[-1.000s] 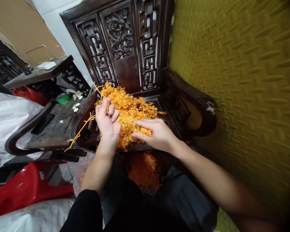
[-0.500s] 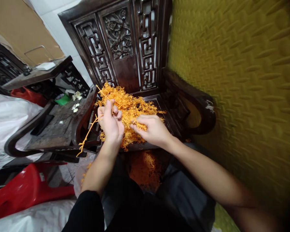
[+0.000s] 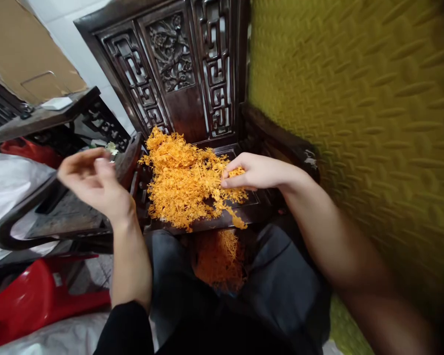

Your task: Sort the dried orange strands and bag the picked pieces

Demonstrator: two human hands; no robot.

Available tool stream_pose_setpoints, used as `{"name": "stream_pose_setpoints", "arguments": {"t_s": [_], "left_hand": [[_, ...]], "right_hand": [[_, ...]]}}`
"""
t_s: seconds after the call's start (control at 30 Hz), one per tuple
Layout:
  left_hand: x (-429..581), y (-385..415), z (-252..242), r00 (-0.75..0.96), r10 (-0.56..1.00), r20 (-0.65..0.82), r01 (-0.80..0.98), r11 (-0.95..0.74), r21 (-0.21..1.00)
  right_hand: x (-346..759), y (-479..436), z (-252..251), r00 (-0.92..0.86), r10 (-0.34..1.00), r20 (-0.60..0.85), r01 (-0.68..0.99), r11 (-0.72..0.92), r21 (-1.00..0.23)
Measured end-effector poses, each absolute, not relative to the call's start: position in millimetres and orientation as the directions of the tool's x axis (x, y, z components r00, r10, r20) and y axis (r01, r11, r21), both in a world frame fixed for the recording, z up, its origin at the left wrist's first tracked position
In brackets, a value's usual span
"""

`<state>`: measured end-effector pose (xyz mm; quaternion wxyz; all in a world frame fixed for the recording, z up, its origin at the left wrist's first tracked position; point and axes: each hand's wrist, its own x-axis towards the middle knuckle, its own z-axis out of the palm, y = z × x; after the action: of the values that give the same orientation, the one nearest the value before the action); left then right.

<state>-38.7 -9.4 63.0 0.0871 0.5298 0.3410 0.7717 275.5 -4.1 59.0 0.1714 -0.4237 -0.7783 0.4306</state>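
Observation:
A pile of orange, branching plastic-looking sprigs [image 3: 181,182] covers much of the seat of a dark carved wooden chair [image 3: 187,116]. My right hand [image 3: 259,171] is at the pile's right side, with thumb and fingers closed on an orange sprig [image 3: 237,171], partly hidden by the fingers. Away to the left of the pile, above the arm of a neighbouring chair, my left hand [image 3: 98,185] is raised palm up. Its fingers are loosely bent and apart, slightly blurred, and I see nothing in them.
More orange sprigs [image 3: 222,261] lie below the seat between my knees. On the left stand a second dark wooden chair [image 3: 66,212], a red plastic stool [image 3: 40,301] and white sacks [image 3: 15,192]. A yellow-green textured panel [image 3: 348,98] rises close on the right.
My left hand has moved left off the pile, and the long orange stem it held is gone from it. My right hand has shifted right and slightly up, still pinching orange sprig.

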Motion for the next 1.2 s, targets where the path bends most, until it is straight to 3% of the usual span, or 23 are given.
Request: {"name": "stream_pose_setpoints", "arguments": {"t_s": [0.03, 0.1, 0.13, 0.2, 0.37, 0.47, 0.53, 0.6, 0.7, 0.77, 0.9, 1.1, 1.2], "left_hand": [[-29, -19, 67, -0.163, 0.592, 0.789, 0.25, -0.749, 0.613], [-8, -34, 70, 0.395, 0.706, 0.587, 0.338, -0.706, 0.622], [1, -36, 68, 0.546, 0.707, 0.45, 0.393, -0.69, 0.608], [10, -35, 61, 0.652, 0.712, 0.261, 0.473, -0.651, 0.593], [5, -22, 45, 0.597, 0.802, -0.027, 0.456, -0.311, 0.834], [-1, -16, 39, 0.399, 0.917, -0.011, 0.214, -0.082, 0.973], [-5, -10, 34, 0.254, 0.967, 0.012, -0.003, -0.011, 1.0], [-7, -4, 29, 0.179, 0.984, -0.013, -0.15, 0.041, 0.988], [-8, 2, 25, 0.128, 0.989, -0.068, -0.238, 0.098, 0.966], [-8, 4, 23, 0.116, 0.989, -0.091, -0.254, 0.118, 0.96], [-6, 4, 21, 0.104, 0.988, -0.116, -0.249, 0.139, 0.958], [-3, 2, 20, 0.089, 0.99, -0.11, -0.246, 0.129, 0.961], [-13, 5, 22, -0.049, 0.998, -0.028, -0.26, 0.015, 0.965]], "right_hand": [[271, -3, 60, -0.617, 0.782, -0.089, 0.507, 0.309, -0.805], [266, -1, 61, -0.672, 0.737, -0.073, 0.48, 0.358, -0.801], [264, -1, 61, -0.691, 0.72, -0.064, 0.462, 0.372, -0.805], [264, 0, 61, -0.715, 0.698, -0.045, 0.427, 0.385, -0.818], [271, 1, 50, -0.579, 0.815, -0.036, 0.368, 0.221, -0.903], [280, 4, 37, -0.328, 0.943, 0.062, 0.117, 0.106, -0.987], [285, 3, 26, -0.22, 0.971, 0.092, -0.076, 0.077, -0.994], [287, 1, 18, -0.254, 0.965, 0.064, -0.179, 0.018, -0.984], [281, -5, 9, -0.362, 0.932, 0.036, -0.224, -0.049, -0.973], [273, -8, 7, -0.312, 0.947, 0.078, -0.243, -0.001, -0.97], [258, -10, 6, -0.115, 0.979, 0.168, -0.157, 0.149, -0.976], [249, -11, 5, 0.012, 0.959, 0.282, 0.179, 0.275, -0.945], [256, -7, 5, 0.097, 0.935, 0.341, 0.275, 0.304, -0.912]]}}
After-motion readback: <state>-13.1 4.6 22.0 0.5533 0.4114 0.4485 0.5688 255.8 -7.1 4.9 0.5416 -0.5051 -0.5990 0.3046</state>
